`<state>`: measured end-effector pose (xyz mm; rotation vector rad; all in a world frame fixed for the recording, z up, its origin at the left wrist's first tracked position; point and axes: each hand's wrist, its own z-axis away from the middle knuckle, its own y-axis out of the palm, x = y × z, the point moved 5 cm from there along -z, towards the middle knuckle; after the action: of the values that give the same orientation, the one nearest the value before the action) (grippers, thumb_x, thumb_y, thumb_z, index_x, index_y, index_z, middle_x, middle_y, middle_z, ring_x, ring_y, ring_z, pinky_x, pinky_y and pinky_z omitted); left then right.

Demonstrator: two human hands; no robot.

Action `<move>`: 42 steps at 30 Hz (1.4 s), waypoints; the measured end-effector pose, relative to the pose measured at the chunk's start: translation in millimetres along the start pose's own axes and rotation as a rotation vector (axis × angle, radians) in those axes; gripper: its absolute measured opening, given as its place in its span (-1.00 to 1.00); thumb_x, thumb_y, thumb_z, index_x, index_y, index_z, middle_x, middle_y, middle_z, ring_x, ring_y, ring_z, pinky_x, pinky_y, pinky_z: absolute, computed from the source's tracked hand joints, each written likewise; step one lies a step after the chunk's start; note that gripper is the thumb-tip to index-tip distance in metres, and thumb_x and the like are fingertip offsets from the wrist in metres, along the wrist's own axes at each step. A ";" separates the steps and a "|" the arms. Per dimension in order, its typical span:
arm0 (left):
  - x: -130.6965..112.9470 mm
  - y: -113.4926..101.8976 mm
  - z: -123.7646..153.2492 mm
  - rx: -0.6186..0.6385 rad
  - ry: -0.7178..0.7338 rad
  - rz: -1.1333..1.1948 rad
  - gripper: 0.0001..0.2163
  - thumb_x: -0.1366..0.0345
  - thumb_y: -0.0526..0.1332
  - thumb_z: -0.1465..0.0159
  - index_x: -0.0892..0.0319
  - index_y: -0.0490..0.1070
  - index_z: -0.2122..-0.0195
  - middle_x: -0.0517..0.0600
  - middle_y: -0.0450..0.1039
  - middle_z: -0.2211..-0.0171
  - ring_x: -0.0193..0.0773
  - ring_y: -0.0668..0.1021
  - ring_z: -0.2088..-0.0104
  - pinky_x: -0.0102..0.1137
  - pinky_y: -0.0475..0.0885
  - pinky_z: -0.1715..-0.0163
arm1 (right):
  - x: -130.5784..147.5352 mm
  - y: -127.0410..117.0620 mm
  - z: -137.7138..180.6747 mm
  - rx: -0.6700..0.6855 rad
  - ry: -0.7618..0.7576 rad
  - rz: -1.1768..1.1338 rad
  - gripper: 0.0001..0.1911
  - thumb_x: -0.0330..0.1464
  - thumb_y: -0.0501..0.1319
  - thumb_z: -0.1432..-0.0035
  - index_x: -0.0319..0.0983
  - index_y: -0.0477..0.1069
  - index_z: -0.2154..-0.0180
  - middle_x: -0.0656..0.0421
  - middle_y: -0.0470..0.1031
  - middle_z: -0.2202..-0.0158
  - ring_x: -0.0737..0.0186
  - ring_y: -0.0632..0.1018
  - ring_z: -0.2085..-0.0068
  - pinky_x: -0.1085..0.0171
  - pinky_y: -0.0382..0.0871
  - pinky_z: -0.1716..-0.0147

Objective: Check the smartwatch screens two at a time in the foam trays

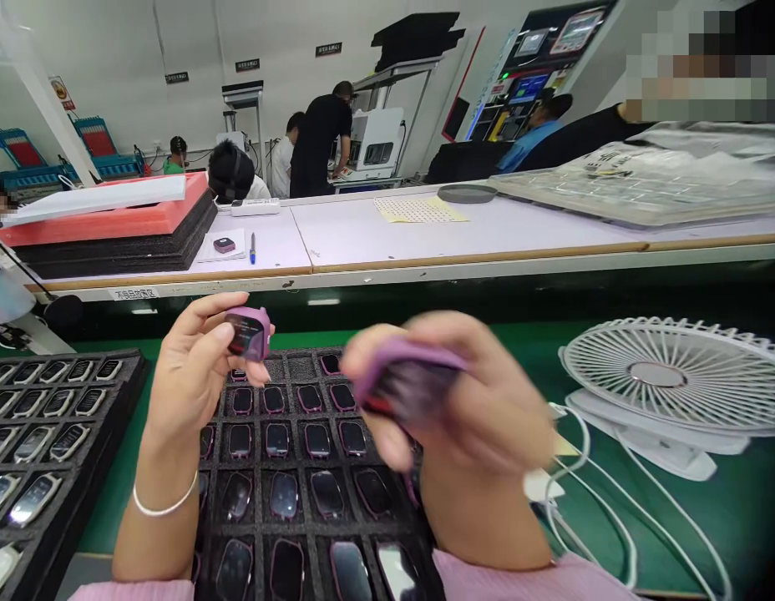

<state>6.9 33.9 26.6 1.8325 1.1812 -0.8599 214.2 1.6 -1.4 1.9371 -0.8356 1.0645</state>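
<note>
— Green surface [738,509], with a black foam tray [301,368] of watch cases in the middle. Where are the hands?
— Both are above the tray. The left hand [193,380] pinches a purple watch case [248,332] by its edges over the far rows. The right hand [463,409], blurred, is closed round a second purple case [403,380] over the tray's right side.
— Any risk?
— That fingertip pinch could slip, I'd judge, dropping the case onto the screens below. The fan [669,376] cable [588,492] right of the tray might snag a sleeve.

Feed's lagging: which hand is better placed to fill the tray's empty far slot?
Likely left: left hand holds its purple watch beside the empty slot; right hand and its purple piece are blurred.
</note>
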 end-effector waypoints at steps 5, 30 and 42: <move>40.1 -15.5 -23.2 -0.118 -0.066 -0.169 -0.67 0.31 0.40 -0.11 0.16 0.41 0.11 -0.13 0.49 0.42 -0.48 0.48 0.64 -0.56 0.44 0.65 | -31.0 -15.5 -72.7 -0.044 0.026 -0.038 -0.58 -0.21 0.36 -0.16 -0.17 0.37 -0.01 0.12 0.60 0.19 0.35 0.55 0.45 0.30 0.48 0.45; 201.0 -69.9 -31.6 0.486 -0.456 -1.243 -0.56 0.21 0.44 0.03 0.14 0.50 0.10 0.12 0.42 0.09 0.14 0.37 -0.06 -0.07 0.26 -0.09 | -164.2 -94.2 -105.3 0.209 0.481 1.152 -0.50 -0.52 0.40 0.16 -0.28 0.50 0.08 0.04 0.45 0.12 0.01 0.53 0.06 0.16 0.40 0.01; 208.5 -0.6 -43.0 0.588 -0.338 -1.382 -0.70 0.17 0.20 -0.28 0.08 0.53 0.00 0.13 0.44 0.08 0.03 0.39 -0.05 -0.19 0.25 -0.12 | -96.9 -160.7 -101.2 0.056 0.743 1.669 -0.79 -0.34 0.20 -0.33 -0.28 0.51 0.07 -0.03 0.53 0.03 0.01 0.54 -0.04 0.10 0.41 -0.02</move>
<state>82.6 156.4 -130.1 0.9069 2.0625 -2.3379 263.5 184.9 -98.6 0.3157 -1.9133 2.4268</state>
